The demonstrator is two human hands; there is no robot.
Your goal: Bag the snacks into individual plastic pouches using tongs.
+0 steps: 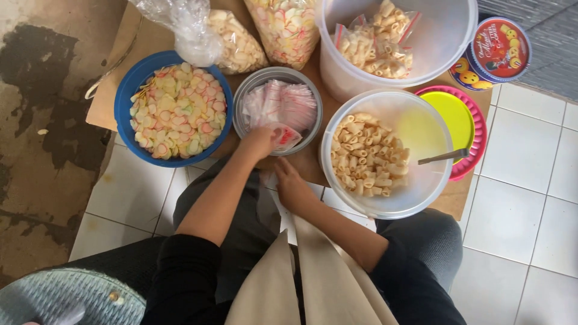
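Chips bowl (174, 108) left of bag bowl (278, 111), macaroni tub (385, 153) right

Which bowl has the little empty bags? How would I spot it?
Find the brown board on the floor, then the blue bowl of pastel chips. Just right of it sits a grey bowl, where the left hand reaches. It alone holds flat clear bags with red strips, not snacks.

Small clear red-striped bag (284, 136) lies crumpled at the grey bowl's (248, 90) rim.
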